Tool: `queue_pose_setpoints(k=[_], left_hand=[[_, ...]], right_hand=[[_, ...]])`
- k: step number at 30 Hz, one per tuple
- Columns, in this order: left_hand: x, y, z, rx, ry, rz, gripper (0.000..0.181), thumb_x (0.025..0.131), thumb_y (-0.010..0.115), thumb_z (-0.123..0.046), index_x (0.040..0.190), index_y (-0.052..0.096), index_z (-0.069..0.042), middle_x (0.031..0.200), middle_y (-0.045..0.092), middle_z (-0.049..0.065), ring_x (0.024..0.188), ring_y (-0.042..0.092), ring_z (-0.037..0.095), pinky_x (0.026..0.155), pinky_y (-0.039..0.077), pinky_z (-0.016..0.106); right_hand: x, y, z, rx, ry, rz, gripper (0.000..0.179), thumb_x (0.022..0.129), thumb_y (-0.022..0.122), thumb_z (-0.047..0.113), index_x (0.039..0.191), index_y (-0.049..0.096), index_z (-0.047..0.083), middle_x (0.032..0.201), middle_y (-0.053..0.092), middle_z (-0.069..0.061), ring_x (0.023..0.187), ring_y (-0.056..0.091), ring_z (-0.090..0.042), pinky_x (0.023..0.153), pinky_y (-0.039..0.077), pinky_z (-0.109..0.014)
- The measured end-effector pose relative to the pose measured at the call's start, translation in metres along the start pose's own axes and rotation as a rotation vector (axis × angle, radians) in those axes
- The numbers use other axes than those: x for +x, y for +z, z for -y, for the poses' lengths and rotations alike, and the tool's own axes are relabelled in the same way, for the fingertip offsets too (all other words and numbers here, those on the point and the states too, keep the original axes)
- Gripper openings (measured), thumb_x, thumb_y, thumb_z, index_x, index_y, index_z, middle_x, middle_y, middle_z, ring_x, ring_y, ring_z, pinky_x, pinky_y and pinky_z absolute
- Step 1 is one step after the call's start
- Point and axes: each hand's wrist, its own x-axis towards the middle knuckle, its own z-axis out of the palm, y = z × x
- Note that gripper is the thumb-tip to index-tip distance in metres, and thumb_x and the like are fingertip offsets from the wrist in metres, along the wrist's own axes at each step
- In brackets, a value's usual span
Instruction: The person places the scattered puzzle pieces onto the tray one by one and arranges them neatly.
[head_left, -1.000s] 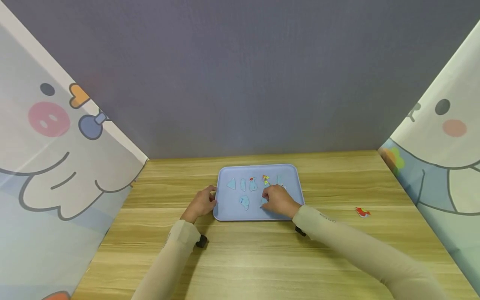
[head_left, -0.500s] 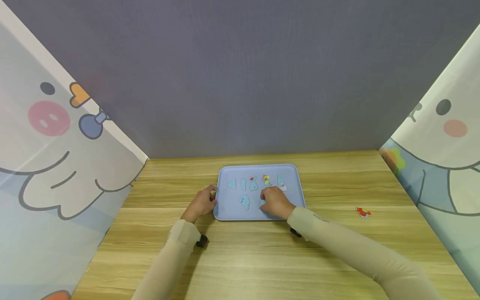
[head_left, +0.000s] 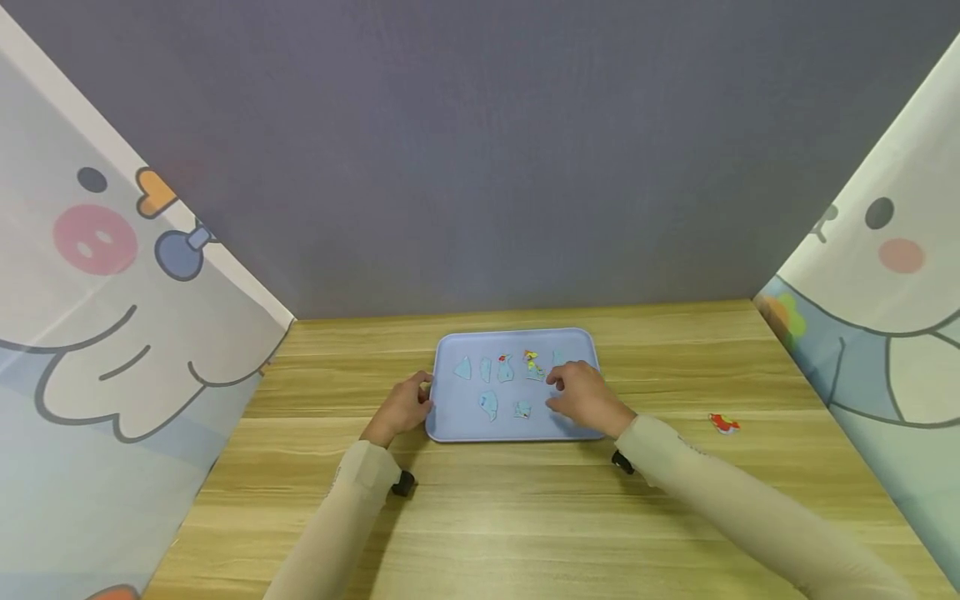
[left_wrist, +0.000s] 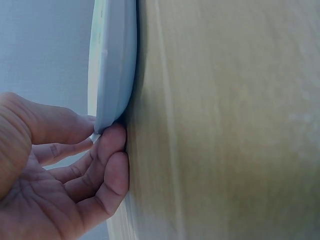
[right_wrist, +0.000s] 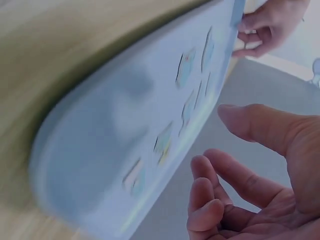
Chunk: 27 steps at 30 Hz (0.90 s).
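Observation:
My left hand [head_left: 405, 407] pinches the left rim of a light-blue tray [left_wrist: 114, 65], thumb on top and fingertips under the edge. Over the tray's right part is my right hand [head_left: 587, 398]; its thumb and fingers stand apart with nothing between them. Flat, irregular light-blue puzzle pieces lie in two rows on the tray. The lower row has one piece with a small dark mark [head_left: 489, 405] and a squarish piece [head_left: 522, 410]. Above them are a triangular piece [head_left: 462, 368], a narrow piece [head_left: 486, 369], a red-spotted piece [head_left: 506, 368] and a yellow-figured piece [head_left: 533, 367]. My right hand partly hides the top-right piece [head_left: 557, 357].
A red puzzle piece [head_left: 724, 423] lies on the wooden table [head_left: 480, 517], right of the tray. A grey panel [head_left: 517, 158] rises behind the table. Cartoon-printed sheets [head_left: 97, 333] stand at both sides.
My right hand has let go of the squarish piece in the lower row and moved right, away from it. My left hand stays on the tray rim.

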Motion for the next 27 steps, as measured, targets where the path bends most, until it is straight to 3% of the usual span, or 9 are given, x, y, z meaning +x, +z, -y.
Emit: queue_pose_setpoints(k=[9, 18, 27], left_hand=[[0.000, 0.000, 0.002, 0.001, 0.007, -0.001, 0.043, 0.087, 0.061, 0.001, 0.128, 0.049, 0.003, 0.089, 0.063, 0.013, 0.076, 0.060, 0.021, 0.065, 0.051, 0.032], [0.000, -0.001, 0.002, 0.020, 0.004, 0.002, 0.044, 0.087, 0.061, 0.000, 0.129, 0.048, 0.003, 0.089, 0.063, 0.013, 0.075, 0.060, 0.021, 0.065, 0.051, 0.031], [0.001, -0.001, 0.001, 0.003, -0.007, 0.009, 0.044, 0.088, 0.060, 0.001, 0.130, 0.047, 0.002, 0.090, 0.063, 0.013, 0.076, 0.061, 0.020, 0.065, 0.051, 0.032]], right_hand=[[-0.019, -0.033, -0.040, 0.001, -0.008, -0.081, 0.030, 0.078, 0.074, 0.010, 0.103, 0.067, -0.005, 0.091, 0.062, -0.016, 0.089, 0.053, -0.032, 0.076, 0.044, -0.045], [-0.037, -0.050, -0.072, 0.022, -0.015, -0.122, 0.030, 0.078, 0.072, 0.007, 0.103, 0.065, -0.009, 0.098, 0.062, -0.024, 0.090, 0.058, -0.036, 0.074, 0.048, -0.047], [-0.068, -0.069, -0.114, -0.017, 0.087, -0.057, 0.037, 0.083, 0.069, 0.013, 0.110, 0.060, -0.011, 0.101, 0.059, -0.027, 0.089, 0.057, -0.040, 0.071, 0.049, -0.049]])
